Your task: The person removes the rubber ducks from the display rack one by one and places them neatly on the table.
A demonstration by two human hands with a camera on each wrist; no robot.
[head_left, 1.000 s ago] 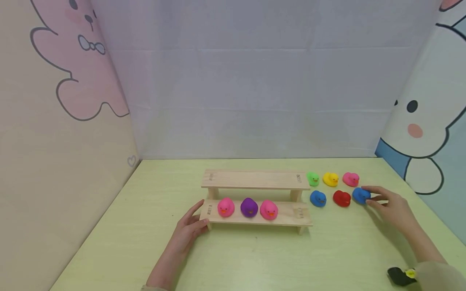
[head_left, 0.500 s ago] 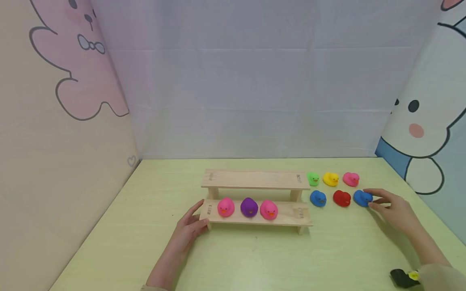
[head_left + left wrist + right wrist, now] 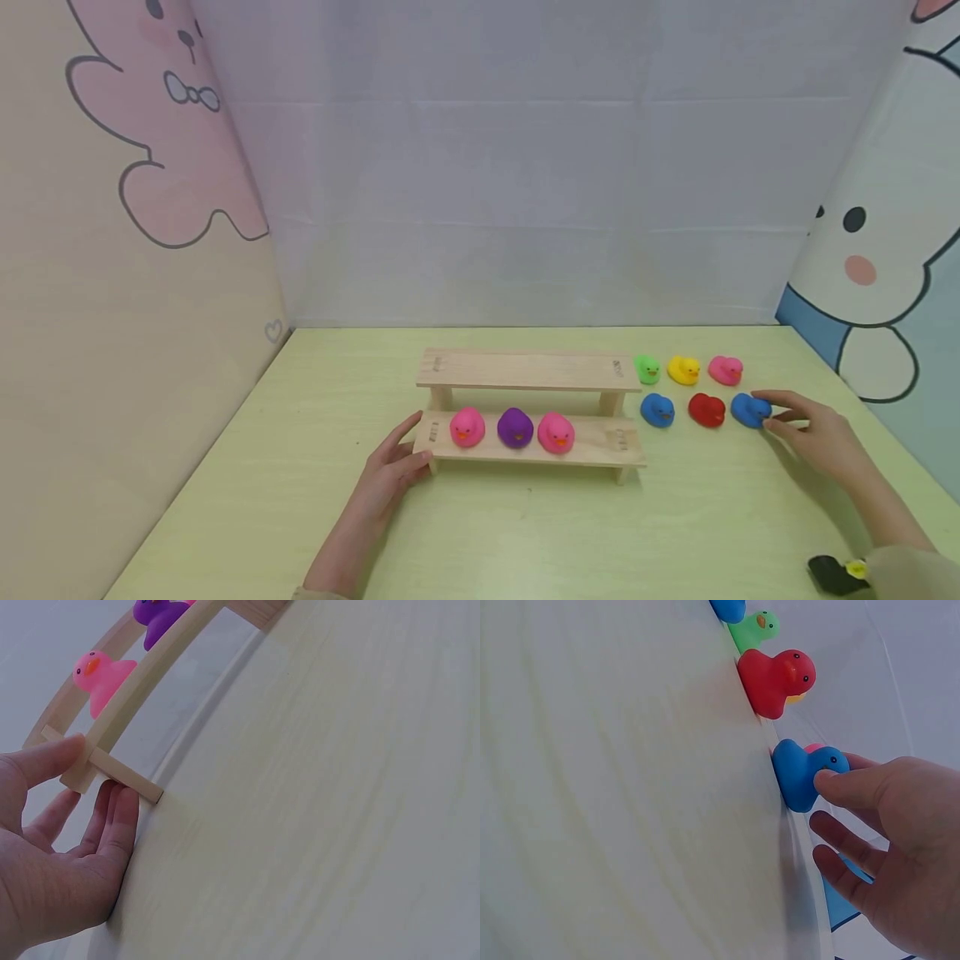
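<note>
A two-step wooden stand (image 3: 528, 368) is on the table, with a pink rubber duck (image 3: 467, 427), a purple rubber duck (image 3: 515, 427) and another pink rubber duck (image 3: 557, 433) along its lower step. My left hand (image 3: 387, 477) holds the left end of that step, thumb on the front corner in the left wrist view. Over at the right, my right hand (image 3: 821, 439) pinches a blue rubber duck (image 3: 798, 778) between thumb and index finger. The duck sits at the table surface, and the other fingers stay off it.
Left of the held duck are a red duck (image 3: 707, 410) and a second blue duck (image 3: 657, 410). Behind them stand green (image 3: 647, 369), yellow (image 3: 683, 370) and pink (image 3: 726, 370) ducks. A black and yellow object (image 3: 837, 575) lies by the right sleeve.
My right hand and the blue duck have shifted slightly to the right, widening the gap to the red duck. My left hand and the stand have stayed in place.
</note>
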